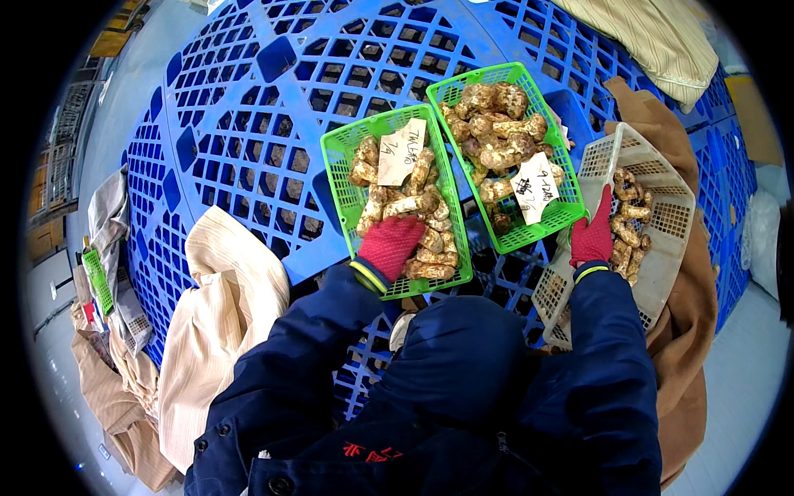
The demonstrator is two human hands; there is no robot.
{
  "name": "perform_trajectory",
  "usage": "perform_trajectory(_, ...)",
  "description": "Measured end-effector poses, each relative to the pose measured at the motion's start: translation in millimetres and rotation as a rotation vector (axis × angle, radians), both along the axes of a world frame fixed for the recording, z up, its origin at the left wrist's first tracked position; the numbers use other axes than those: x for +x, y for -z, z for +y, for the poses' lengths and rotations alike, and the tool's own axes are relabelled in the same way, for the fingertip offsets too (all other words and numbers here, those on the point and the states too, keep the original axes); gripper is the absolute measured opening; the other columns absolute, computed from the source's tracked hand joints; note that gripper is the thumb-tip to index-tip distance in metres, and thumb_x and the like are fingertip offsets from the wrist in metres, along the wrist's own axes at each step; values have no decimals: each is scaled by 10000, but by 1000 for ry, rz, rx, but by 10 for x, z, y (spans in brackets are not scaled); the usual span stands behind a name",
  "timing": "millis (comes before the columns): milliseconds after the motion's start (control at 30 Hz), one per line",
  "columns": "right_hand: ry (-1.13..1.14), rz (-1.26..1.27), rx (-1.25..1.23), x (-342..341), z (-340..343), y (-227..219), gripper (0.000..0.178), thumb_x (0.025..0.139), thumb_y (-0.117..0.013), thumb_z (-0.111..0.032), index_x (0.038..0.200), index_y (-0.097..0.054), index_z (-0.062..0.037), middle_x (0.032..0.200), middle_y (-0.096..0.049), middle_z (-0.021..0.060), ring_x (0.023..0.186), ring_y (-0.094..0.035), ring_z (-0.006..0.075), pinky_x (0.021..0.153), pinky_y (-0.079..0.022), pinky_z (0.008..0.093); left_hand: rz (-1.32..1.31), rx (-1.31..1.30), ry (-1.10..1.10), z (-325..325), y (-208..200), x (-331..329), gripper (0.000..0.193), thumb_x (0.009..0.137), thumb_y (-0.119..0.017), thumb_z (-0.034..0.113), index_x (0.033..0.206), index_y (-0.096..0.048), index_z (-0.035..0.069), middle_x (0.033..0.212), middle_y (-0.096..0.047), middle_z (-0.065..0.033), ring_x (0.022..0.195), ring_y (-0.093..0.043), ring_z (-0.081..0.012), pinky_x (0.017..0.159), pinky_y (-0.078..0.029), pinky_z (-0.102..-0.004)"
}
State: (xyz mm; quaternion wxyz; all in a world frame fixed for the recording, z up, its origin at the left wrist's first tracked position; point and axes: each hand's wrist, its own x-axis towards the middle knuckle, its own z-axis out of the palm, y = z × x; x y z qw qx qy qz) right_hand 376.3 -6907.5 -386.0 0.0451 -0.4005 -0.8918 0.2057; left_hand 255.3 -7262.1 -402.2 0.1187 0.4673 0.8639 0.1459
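Observation:
My left hand point(390, 245), in a red glove, reaches into the near end of a green plastic basket point(460, 221) of mushrooms point(418, 202). Its fingers curl down over the mushrooms, with the tips hidden among them. A handwritten paper tag point(402, 154) lies on that pile. Also gloved in red, my right hand point(591, 237) is at the left side of a grey-white basket point(666, 186), near a corner of the second green basket point(517, 240). Its index finger points away from me and its thumb is spread to the left; the other fingers are mostly hidden.
Mushrooms and another paper tag point(536, 188) fill the second green basket. The grey-white basket is tilted, with several mushrooms point(630, 223) inside. Blue plastic pallets point(240, 157) lie underneath. Beige cloth point(223, 306) drapes at left, and brown cloth point(686, 322) at right.

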Motion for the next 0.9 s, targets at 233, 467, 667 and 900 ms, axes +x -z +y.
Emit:
perform_trajectory(233,20,-102,-111,-70,-82,-202,753,778,-512,-96,1401,-117,-245,1019,-583,225,668,-584,361,574,-443,419,51,-243,86,280,214,-42,468,630,-613,213,1089,-541,151,1028,-517,-51,916,-492,-258,690,-426,-406)
perform_trajectory(467,-21,76,-58,-36,-59,-89,741,770,-507,-84,1401,-146,-228,1116,-549,200,629,-578,347,553,-442,403,-1313,695,-387,69,-173,-236,481,743,-662,90,1190,-487,65,1133,-545,-47,1021,-511,-133,818,-427,-257)
perform_trajectory(667,32,-24,-113,-51,-53,-189,732,793,-509,-70,1403,-130,-210,1024,-581,224,716,-599,347,592,-451,395,-1885,1122,-439,187,-266,-167,580,781,-615,52,1300,-357,44,1271,-453,-138,1189,-425,-281,997,-347,-409)
perform_trajectory(900,4,24,-18,-41,-40,-107,731,792,-514,-97,1400,-130,-231,837,-605,218,586,-570,348,538,-436,417,-1782,1049,-505,407,-322,-97,516,769,-641,90,1226,-414,13,1167,-518,-137,1101,-496,-266,939,-403,-392)
